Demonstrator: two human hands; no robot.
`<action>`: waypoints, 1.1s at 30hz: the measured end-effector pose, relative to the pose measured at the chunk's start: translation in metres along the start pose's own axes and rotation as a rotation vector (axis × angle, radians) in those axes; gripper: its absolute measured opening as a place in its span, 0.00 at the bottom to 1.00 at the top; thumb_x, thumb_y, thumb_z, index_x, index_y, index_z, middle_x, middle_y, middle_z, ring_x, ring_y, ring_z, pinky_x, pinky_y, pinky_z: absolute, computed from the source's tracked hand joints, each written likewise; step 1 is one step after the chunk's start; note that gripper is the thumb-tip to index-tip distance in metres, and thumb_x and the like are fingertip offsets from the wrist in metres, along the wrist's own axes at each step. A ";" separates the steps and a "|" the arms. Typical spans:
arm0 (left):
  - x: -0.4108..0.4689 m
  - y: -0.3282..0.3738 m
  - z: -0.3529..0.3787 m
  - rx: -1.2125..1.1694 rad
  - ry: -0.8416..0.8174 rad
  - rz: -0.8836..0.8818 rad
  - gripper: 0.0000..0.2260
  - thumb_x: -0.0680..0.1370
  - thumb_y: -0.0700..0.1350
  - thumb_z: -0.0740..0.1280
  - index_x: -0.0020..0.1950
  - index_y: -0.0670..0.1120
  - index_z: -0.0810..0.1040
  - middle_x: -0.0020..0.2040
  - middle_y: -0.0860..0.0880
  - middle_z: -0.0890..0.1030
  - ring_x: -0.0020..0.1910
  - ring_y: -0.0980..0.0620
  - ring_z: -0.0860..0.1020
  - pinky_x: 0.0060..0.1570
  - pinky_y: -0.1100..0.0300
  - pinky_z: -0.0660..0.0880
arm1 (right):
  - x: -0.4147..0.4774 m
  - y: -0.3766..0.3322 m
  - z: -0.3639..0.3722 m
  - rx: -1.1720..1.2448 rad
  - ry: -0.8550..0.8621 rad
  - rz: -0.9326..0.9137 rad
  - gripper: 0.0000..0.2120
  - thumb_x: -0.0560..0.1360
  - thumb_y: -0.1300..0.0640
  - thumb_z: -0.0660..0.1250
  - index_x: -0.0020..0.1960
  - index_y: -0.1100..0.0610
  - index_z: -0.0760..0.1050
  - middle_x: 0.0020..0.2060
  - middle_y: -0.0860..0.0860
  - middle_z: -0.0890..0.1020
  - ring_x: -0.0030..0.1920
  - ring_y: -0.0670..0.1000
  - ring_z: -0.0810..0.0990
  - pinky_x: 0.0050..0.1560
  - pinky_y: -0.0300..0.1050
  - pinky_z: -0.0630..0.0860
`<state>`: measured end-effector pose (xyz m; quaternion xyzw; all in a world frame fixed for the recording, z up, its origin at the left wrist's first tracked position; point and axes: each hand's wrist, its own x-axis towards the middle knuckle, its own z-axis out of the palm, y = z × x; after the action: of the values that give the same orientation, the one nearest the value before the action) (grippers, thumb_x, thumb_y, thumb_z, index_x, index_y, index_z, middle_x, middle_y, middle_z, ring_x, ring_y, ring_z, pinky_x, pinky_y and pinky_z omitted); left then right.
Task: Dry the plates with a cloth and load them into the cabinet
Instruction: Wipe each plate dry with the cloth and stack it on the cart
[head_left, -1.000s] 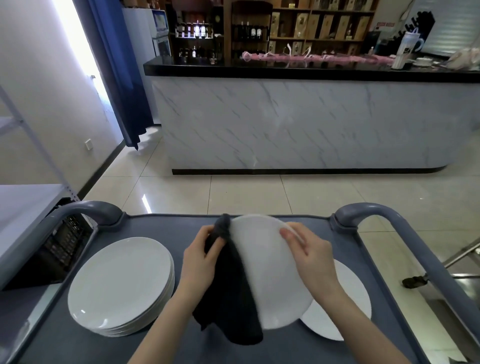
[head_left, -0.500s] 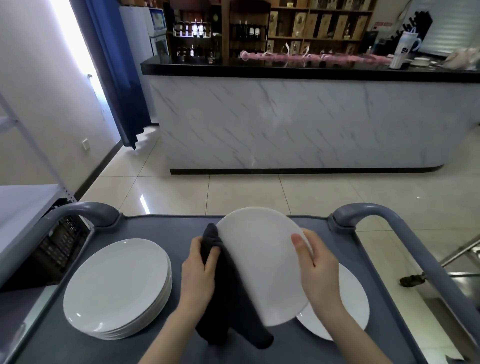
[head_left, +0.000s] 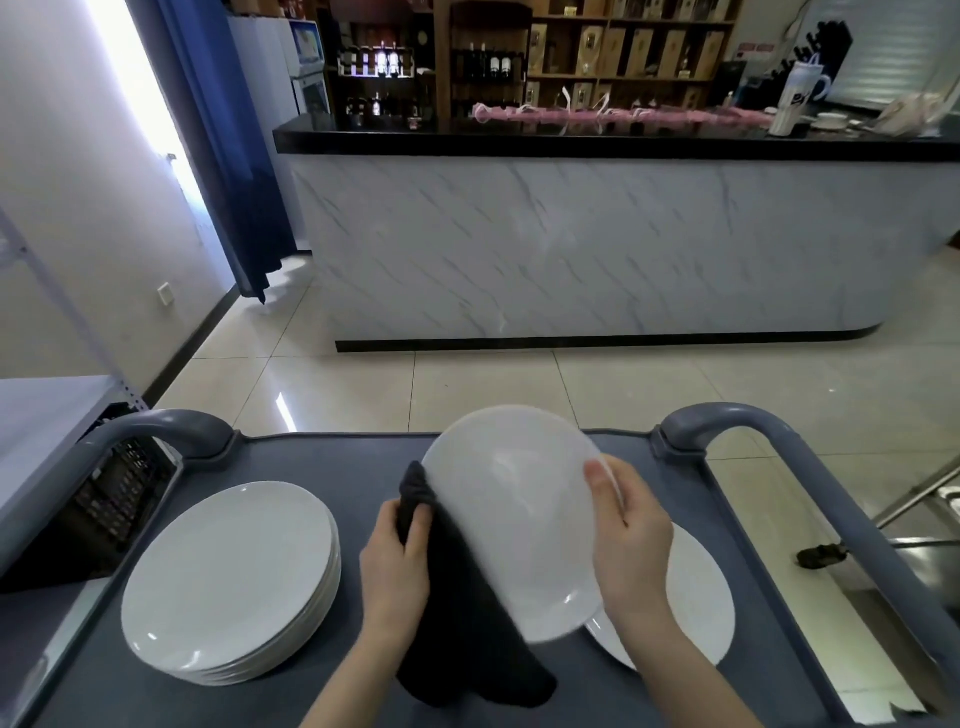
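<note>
**Tiled room, grey cart: drying step in hand**

Marble-fronted bar (head_left: 571, 234) across the tiled floor, bottle shelves behind it. Close to you is the grey cart surface (head_left: 311, 462), its handle loops rising at both far corners.

- Held plate (head_left: 514, 519): white, lifted off the surface, tilted with its face towards you. Its lower right edge overlaps the single plate (head_left: 696, 597) lying flat on the cart.
- Right grip (head_left: 628, 551): pinches the held plate at its right rim, thumb on the face. The fingers go behind the plate and are hidden there.
- Left grip (head_left: 395, 566): fingers curled round a bunch of the dark cloth (head_left: 467, 623), pressed against the plate's left rim. The rest of the cloth hangs down past the lower left edge, apparently behind the plate, and reaches the surface.
- Stack of plates (head_left: 228, 577): sits on the left of the cart, well apart from both grips.

Judgement: you are on the wipe, not the loading. The plate sits between your two grips, right steadying, left working the cloth along the rim. Which pile is dried and which is waiting cannot be told from here.

Next move calls for: turn the plate within the right pinch so the cloth covers the rest of the rim and both faces. Hold the pinch firm; glazed ware looks slippery, more so if wet. Only then carry it to the cabinet. No cabinet can be picked out with certainty in this view, so expect to turn and look for it.
</note>
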<state>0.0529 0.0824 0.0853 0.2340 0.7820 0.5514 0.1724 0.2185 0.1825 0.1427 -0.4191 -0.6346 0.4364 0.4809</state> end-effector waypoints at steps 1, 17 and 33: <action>-0.007 -0.002 0.006 -0.034 0.022 -0.050 0.06 0.81 0.52 0.61 0.45 0.55 0.73 0.42 0.58 0.80 0.47 0.56 0.78 0.40 0.64 0.68 | -0.003 -0.002 0.006 0.040 0.086 0.048 0.08 0.82 0.49 0.61 0.49 0.42 0.78 0.44 0.37 0.83 0.46 0.38 0.79 0.43 0.33 0.73; 0.013 0.030 -0.044 0.180 -0.275 0.329 0.07 0.81 0.46 0.61 0.54 0.60 0.72 0.45 0.66 0.80 0.46 0.65 0.77 0.42 0.70 0.71 | 0.039 -0.012 -0.020 -0.237 -0.467 -0.132 0.10 0.73 0.38 0.65 0.54 0.33 0.75 0.38 0.45 0.82 0.37 0.41 0.79 0.36 0.31 0.71; -0.003 0.014 -0.009 -0.093 0.025 0.063 0.06 0.82 0.51 0.60 0.49 0.64 0.71 0.45 0.64 0.80 0.47 0.66 0.76 0.43 0.63 0.69 | -0.004 0.000 0.001 0.042 -0.064 -0.006 0.07 0.81 0.50 0.63 0.49 0.45 0.80 0.42 0.42 0.84 0.44 0.41 0.80 0.43 0.33 0.74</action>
<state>0.0532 0.0778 0.1013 0.2435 0.7498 0.5952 0.1557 0.2180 0.1788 0.1414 -0.3926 -0.6417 0.4615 0.4703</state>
